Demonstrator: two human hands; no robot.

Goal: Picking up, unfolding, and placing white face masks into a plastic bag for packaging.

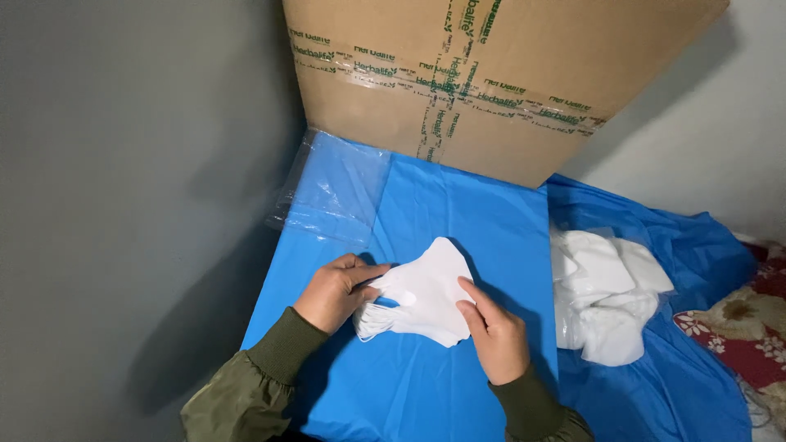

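A stack of white folded face masks [426, 290] lies on a bright blue sheet [458, 213] that covers a small table. My left hand [334, 290] grips the stack's left end, where the ear loops bunch together. At the stack's right edge my right hand [495, 336] pinches it with thumb and fingers. Both arms wear olive green sleeves with ribbed cuffs.
A clear plastic bag [336, 188] lies flat at the table's far left corner. A large taped cardboard box [483, 74] stands against the back. To the right, a clear bag full of white masks [606, 290] rests on blue sheeting. Grey wall on the left; a floral fabric at far right.
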